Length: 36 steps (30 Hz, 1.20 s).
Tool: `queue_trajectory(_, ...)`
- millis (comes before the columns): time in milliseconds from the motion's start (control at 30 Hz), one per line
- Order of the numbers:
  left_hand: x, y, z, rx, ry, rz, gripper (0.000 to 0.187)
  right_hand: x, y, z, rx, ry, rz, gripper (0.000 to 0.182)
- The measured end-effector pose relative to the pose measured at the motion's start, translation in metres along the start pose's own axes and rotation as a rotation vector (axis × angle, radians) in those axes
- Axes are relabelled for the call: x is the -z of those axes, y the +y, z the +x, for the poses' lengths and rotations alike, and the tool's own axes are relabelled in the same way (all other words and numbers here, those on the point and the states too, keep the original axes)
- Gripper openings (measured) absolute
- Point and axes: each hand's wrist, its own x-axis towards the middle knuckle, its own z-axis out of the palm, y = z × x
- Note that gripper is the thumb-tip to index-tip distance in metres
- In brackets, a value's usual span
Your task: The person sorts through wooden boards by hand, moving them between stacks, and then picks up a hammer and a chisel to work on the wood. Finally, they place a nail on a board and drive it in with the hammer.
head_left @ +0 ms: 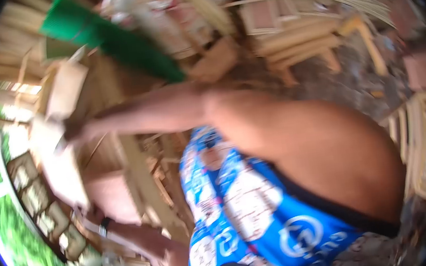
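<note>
Beside stacked wooden frames, both hands clasp a pale board, fingers blurred.

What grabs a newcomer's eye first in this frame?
Probably the bright blue patterned garment at lower centre, with a bare arm stretching from it across the middle toward the left. At that arm's end a blurred hand meets a pale wooden board; which hand it is, and its grip, cannot be told. A vivid green strip slants across the top left, over stacked pale wood pieces at upper right.
</note>
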Motion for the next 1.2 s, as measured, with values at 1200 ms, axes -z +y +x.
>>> queue_trajectory(1200,-0.024,0.165,0.21,0.986,0.23,-1.094,0.029,0.107,-0.046,0.061,0.45,0.694,-0.889,0.024)
